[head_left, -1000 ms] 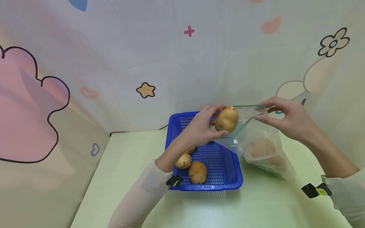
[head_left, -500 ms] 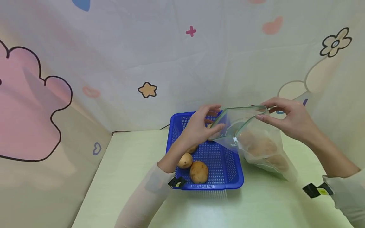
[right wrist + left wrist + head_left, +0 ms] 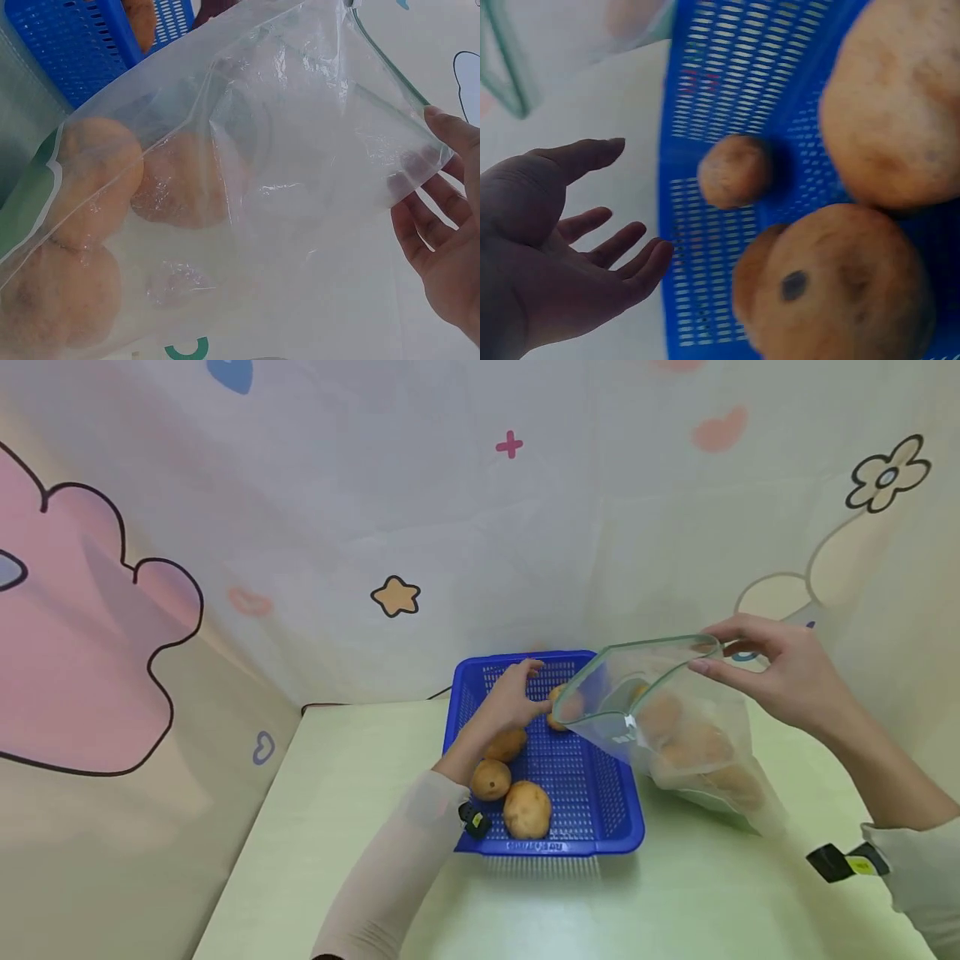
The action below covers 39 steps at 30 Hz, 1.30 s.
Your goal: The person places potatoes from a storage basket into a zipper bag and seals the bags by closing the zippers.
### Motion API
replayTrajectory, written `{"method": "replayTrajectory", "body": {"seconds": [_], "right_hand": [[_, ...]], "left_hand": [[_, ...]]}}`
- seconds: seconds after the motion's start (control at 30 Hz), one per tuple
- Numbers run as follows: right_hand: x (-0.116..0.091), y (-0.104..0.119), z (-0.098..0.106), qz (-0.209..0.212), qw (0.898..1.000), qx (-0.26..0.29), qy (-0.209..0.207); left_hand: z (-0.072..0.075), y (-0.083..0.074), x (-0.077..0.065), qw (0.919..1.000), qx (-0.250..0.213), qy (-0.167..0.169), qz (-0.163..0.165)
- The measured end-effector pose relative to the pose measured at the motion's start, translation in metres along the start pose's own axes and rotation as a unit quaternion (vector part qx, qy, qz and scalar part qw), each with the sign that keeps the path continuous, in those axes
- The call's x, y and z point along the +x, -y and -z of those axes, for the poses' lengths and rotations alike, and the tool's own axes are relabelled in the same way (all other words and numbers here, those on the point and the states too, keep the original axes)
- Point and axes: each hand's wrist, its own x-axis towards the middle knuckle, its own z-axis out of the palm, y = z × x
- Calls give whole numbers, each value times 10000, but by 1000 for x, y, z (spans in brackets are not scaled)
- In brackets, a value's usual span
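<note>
Potatoes [image 3: 527, 810] lie in the basket [image 3: 626, 839] and in the bag [image 3: 723, 714], whose mouth my right hand [image 3: 787, 672] pinches. Change: my left hand [image 3: 512, 700], gripping 1 potato 1 s ago, now spreads empty fingers over the basket. Judged: 1 more bagged.

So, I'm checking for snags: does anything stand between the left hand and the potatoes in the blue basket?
Nothing visible stands between the left hand and the three near potatoes in the blue basket. In the head view, the clear bag partly covers the far potato; whether it blocks the hand, I can't tell.
</note>
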Motion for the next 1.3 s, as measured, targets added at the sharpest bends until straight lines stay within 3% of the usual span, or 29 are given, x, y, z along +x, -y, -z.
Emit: {"method": "replayTrajectory", "body": {"seconds": [0.07,0.3,0.43,0.47,0.6,0.67,0.77,0.83,0.9,1.0,1.03,1.17,1.3], "right_hand": [[-2,-1,2,-128,9999,68,26],[-3,1,-1,-363,9992,162,78],[-4,2,-5,-297,9994,114,122],[-4,2,-6,-265,9995,107,139],[-5,2,-9,-96,9998,71,144],[-5,1,-9,-9,9999,72,119],[-5,1,-8,132,9999,76,70],[-4,1,-7,160,9998,75,45],[-3,1,-6,186,9998,60,22],[-2,1,-3,137,9999,40,7],[-2,1,-1,103,9999,36,-1],[-3,1,2,-108,9999,55,-17],[-3,0,5,-247,9997,94,3]], "left_hand": [[-11,3,7,9999,95,111,57],[-40,17,31,9987,375,1,334],[-54,30,42,9965,650,-91,515],[-60,40,47,9958,751,-211,476],[-69,49,49,9937,836,-245,699],[-71,49,47,9939,891,-247,603],[-90,81,76,9936,1009,-338,373],[-87,79,78,9937,1016,-420,207],[-79,73,77,9962,687,-506,170],[-39,18,38,9980,-14,-592,208],[-33,11,34,9972,-267,-664,194],[-9,-12,22,9906,-883,-1035,-117],[12,-36,6,9776,-1258,-1465,-843]]}}
